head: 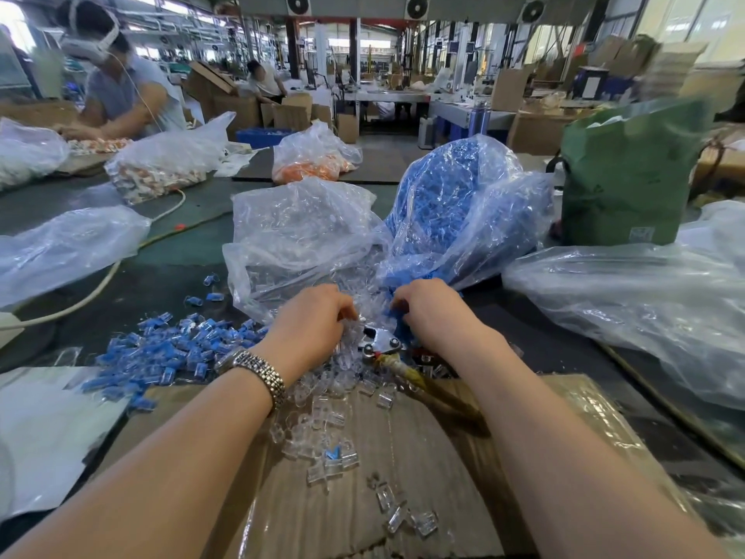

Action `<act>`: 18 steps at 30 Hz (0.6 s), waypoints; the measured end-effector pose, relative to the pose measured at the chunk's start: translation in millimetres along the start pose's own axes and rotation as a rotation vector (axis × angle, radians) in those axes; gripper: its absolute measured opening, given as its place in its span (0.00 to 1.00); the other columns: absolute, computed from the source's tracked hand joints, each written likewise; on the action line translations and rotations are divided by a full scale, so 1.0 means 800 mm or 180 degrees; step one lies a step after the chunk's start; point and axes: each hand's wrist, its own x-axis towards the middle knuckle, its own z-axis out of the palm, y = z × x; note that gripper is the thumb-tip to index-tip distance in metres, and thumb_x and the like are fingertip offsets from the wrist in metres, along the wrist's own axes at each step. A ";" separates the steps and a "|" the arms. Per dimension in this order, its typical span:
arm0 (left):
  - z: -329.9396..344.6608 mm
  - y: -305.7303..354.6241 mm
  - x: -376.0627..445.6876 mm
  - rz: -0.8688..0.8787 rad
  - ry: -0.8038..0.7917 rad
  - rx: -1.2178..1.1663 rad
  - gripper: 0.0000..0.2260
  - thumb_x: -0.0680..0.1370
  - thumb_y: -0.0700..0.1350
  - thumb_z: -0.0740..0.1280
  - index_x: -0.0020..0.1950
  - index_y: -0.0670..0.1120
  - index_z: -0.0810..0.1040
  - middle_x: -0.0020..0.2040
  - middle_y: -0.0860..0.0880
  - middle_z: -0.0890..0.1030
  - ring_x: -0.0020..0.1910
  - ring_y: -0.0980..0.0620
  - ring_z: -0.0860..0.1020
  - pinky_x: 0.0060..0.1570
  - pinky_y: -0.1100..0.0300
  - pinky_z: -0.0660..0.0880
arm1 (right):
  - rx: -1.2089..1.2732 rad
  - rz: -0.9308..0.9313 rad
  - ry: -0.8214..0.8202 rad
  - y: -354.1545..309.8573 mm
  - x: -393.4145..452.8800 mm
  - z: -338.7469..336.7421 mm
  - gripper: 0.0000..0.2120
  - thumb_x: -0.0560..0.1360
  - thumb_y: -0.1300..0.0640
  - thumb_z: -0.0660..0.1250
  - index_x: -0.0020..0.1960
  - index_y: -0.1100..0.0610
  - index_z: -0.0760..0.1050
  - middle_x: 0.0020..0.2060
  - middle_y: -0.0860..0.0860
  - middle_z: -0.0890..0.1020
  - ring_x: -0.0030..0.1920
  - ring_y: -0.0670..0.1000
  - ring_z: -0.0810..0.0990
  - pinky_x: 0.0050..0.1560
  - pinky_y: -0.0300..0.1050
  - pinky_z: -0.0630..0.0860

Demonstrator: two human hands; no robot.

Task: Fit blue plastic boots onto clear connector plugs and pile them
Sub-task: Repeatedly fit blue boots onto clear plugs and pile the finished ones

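At far left, a clear bag [60, 248] lies slumped on the dark table [173, 272], with a pale cord [96, 284] curving past it. Nearer, a pile [169, 349] of clear plugs fitted with blue boots spreads over the table beside a white sheet [44, 429]. The left hand [310, 320], a metal watch [254, 373] on its wrist, reaches with curled fingers into loose clear plugs [330, 381] at the mouth of the plug bag [298, 240]; whether it grips one cannot be told. Between the hands lies a metal tool [381, 342] with a yellowish handle, on a taped cardboard sheet [443, 457] strewn with more plugs. The right hand [429, 308] digs, fingers curled, into the blue boots [397, 316] spilling from the boot bag [455, 207] (its grasp is hidden). Farther right stand a green bag [629, 175] and another clear bag [645, 300].
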 end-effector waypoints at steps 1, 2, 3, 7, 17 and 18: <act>0.000 0.000 -0.002 -0.0005 0.0039 0.0007 0.09 0.80 0.39 0.67 0.54 0.50 0.85 0.55 0.52 0.80 0.53 0.52 0.78 0.51 0.58 0.74 | -0.0015 -0.0006 0.0099 -0.001 -0.005 0.002 0.19 0.77 0.70 0.63 0.62 0.54 0.81 0.59 0.56 0.82 0.59 0.58 0.80 0.58 0.51 0.79; 0.000 0.001 -0.005 -0.0008 0.0083 0.0000 0.09 0.80 0.39 0.67 0.53 0.50 0.85 0.54 0.52 0.81 0.51 0.53 0.77 0.49 0.61 0.72 | -0.0008 -0.0003 0.0153 0.000 -0.011 0.003 0.18 0.77 0.70 0.64 0.59 0.54 0.82 0.56 0.56 0.83 0.56 0.58 0.81 0.56 0.51 0.80; 0.000 0.002 -0.007 -0.0017 0.0112 -0.0023 0.09 0.80 0.39 0.67 0.52 0.49 0.86 0.53 0.52 0.81 0.48 0.55 0.76 0.47 0.63 0.70 | 0.0002 -0.0004 0.0174 0.002 -0.016 0.005 0.17 0.77 0.70 0.64 0.57 0.53 0.83 0.54 0.56 0.84 0.54 0.59 0.82 0.55 0.52 0.81; -0.005 0.004 -0.018 -0.0061 0.0141 -0.0065 0.08 0.80 0.38 0.67 0.52 0.48 0.85 0.53 0.52 0.82 0.48 0.55 0.78 0.49 0.60 0.74 | 0.0267 0.0054 0.0359 0.008 -0.028 0.005 0.09 0.79 0.61 0.67 0.53 0.51 0.84 0.51 0.54 0.85 0.50 0.57 0.83 0.53 0.53 0.81; -0.007 0.000 -0.019 -0.0108 -0.0257 -0.0295 0.07 0.79 0.44 0.72 0.56 0.52 0.83 0.49 0.57 0.80 0.45 0.61 0.76 0.47 0.69 0.70 | 0.1561 0.0197 0.0794 0.006 -0.047 -0.003 0.04 0.77 0.58 0.68 0.44 0.57 0.76 0.38 0.52 0.85 0.38 0.50 0.82 0.38 0.48 0.79; -0.007 0.001 -0.019 -0.0143 -0.0262 -0.0327 0.07 0.79 0.44 0.72 0.55 0.52 0.83 0.49 0.56 0.82 0.44 0.61 0.76 0.46 0.68 0.71 | 0.1685 0.0185 0.0781 0.004 -0.047 0.000 0.04 0.78 0.58 0.67 0.45 0.57 0.75 0.39 0.52 0.85 0.36 0.50 0.81 0.35 0.47 0.78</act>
